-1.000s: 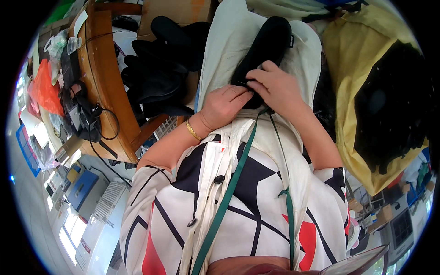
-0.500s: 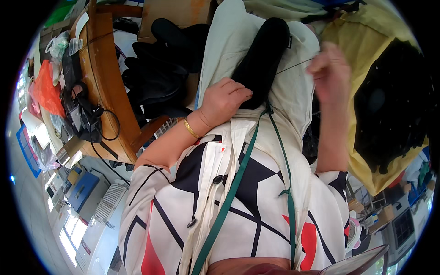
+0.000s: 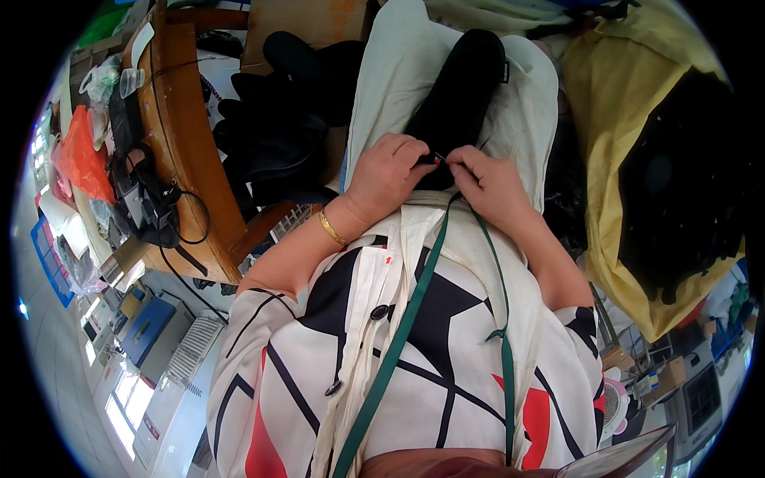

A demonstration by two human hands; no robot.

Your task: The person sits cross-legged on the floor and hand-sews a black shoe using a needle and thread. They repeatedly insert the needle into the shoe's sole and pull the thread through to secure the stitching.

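Observation:
Across my lap lies a long black slipper-shaped fabric piece [image 3: 460,88] with a rounded far end and a small label on its right edge. My left hand [image 3: 390,169] holds down its near part, thumb and fingers pinched on the fabric. Close beside those fingertips, my right hand [image 3: 488,177] pinches a thin, shiny needle [image 3: 441,158] against the black fabric. The fingertips of the two hands almost meet. Under the piece is a cream cloth [image 3: 378,88] spread over my lap. The needle's tip and most of the thread cannot be made out.
Several similar black pieces [image 3: 279,135] are heaped to the left, beside a wooden chair or stool frame [image 3: 191,151]. On the right stands a yellow sack [image 3: 610,231] filled with black pieces. Green straps [image 3: 398,342] hang down my front. A cardboard box [image 3: 307,20] is at the back.
My right hand, which was out to the right pulling a dark thread taut, has come back in to the black piece next to my left hand. My left hand has stayed in place.

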